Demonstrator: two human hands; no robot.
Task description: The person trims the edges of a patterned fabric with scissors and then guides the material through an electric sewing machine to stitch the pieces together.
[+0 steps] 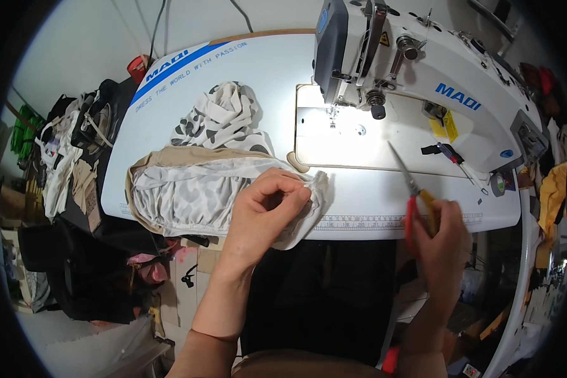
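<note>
My left hand [277, 208] pinches the gathered white edge of a garment [183, 195] with a tan band, lying along the table's front left; whether a thread is also between the fingertips I cannot make out. My right hand [441, 239] grips scissors [412, 189] with red and yellow handles, blades pointing up-left over the needle plate's front. A white cloth with dark spots [217, 120] lies crumpled just behind the garment. The white sewing machine [491, 101] stands at the back right, its lamp lighting the plate around the presser foot [332, 120].
The white worktable [145, 126] has a ruler along its front edge. A small screwdriver [450, 157] lies on the machine bed at the right. Piled dark and light clothes [63, 157] crowd the left side, near a red container [138, 66]. Yellow fabric [551, 195] hangs at the far right.
</note>
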